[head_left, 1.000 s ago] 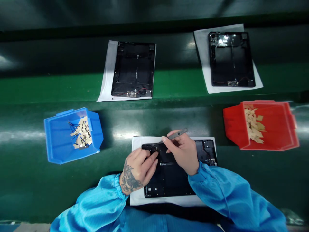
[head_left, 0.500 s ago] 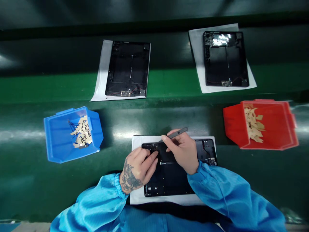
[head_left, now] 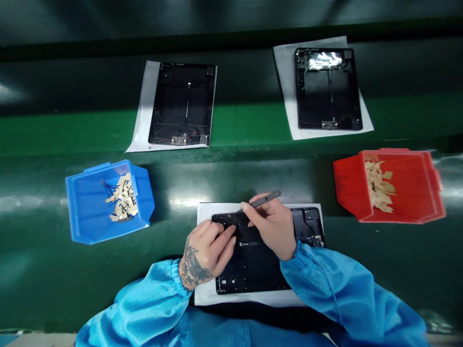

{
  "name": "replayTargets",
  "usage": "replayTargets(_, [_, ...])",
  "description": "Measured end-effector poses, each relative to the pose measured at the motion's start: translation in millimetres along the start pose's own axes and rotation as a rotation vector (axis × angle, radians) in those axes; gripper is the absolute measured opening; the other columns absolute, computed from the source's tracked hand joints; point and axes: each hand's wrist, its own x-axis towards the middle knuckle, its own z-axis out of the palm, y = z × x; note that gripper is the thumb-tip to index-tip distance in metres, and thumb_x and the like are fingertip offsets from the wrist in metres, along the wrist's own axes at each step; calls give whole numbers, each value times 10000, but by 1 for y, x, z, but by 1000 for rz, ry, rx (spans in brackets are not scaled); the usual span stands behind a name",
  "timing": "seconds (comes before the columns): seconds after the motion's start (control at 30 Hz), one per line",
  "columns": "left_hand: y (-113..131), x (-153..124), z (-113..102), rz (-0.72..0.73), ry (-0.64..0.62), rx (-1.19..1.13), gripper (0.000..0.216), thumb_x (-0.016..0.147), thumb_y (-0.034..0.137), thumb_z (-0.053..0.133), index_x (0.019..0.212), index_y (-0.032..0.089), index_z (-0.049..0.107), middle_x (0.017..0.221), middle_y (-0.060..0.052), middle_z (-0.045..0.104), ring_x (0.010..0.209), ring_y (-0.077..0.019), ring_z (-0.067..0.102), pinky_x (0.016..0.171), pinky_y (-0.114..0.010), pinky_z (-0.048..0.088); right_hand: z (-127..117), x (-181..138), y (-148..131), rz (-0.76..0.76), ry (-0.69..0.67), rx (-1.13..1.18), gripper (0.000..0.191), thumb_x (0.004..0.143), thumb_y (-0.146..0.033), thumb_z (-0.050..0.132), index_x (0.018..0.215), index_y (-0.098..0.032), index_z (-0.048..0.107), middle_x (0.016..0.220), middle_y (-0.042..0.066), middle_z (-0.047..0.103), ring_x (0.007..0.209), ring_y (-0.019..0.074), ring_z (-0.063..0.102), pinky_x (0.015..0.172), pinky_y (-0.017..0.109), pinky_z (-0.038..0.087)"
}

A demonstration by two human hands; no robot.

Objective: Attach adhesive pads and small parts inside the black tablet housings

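Note:
A black tablet housing (head_left: 262, 272) lies open side up on a white sheet (head_left: 208, 299) in front of me. My right hand (head_left: 273, 224) grips dark tweezers (head_left: 265, 198) at a slant, their tip down at the housing's upper left part. My left hand (head_left: 208, 250) rests on that same corner, fingers bent and close together beside the tip. Whatever small thing lies under its fingertips is hidden. Between the hands a short flat cable (head_left: 249, 244) shows on the housing's floor.
A blue bin (head_left: 85, 207) at left holds tan-backed pieces with dark wires. At right, a red bin (head_left: 408, 188) contains tan paper-like pieces. Farther back, two more black housings, one at left (head_left: 181, 106) and one at right (head_left: 327, 91), lie on white sheets upon the green surface (head_left: 249, 118).
Both rear housings with their sheets have shifted a little left in view. My hands and the tweezers stay almost where they were.

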Motion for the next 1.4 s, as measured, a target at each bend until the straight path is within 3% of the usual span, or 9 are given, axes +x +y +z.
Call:
replayTargets(0.37, [1, 0, -1, -10, 14, 31, 284, 830, 177, 568, 1102, 115, 622, 796, -72, 583, 720, -169, 503, 629, -311, 459, 0, 0, 2, -15, -3, -3, 180, 786, -334, 672, 796, -187, 570, 577, -41, 611, 442, 106, 605, 470, 195, 477])
replayTargets(0.63, [2, 1, 2, -46, 49, 264, 327, 822, 214, 584, 1128, 104, 614, 847, -96, 587, 756, -197, 521, 659, -334, 463, -1, -1, 2, -22, -4, 8, 160, 784, -320, 673, 795, -193, 575, 567, -44, 611, 446, 109, 609, 487, 202, 489])
replayTargets(0.9, [0, 1, 5, -51, 41, 336, 323, 827, 235, 576, 1128, 124, 616, 834, -88, 583, 736, -197, 510, 641, -327, 438, 3, -4, 5, -67, 18, -6, 162, 793, -333, 659, 806, -195, 577, 588, -39, 595, 466, 112, 606, 482, 209, 500])
replayTargets(1.17, [-4, 2, 2, -50, 42, 374, 295, 844, 244, 545, 1109, 138, 620, 814, -84, 593, 731, -204, 513, 609, -336, 388, 2, -4, 6, -310, -38, -279, 174, 855, -371, 583, 843, -198, 598, 759, 31, 668, 601, 143, 641, 611, 255, 526])
replayTargets(1.4, [-4, 0, 4, -57, 14, 389, 309, 854, 253, 526, 1129, 138, 609, 808, -78, 582, 745, -210, 510, 618, -349, 382, 1, 0, 5, -503, -53, -430, 202, 894, -357, 534, 829, -178, 601, 782, 53, 672, 665, 164, 643, 650, 274, 506])
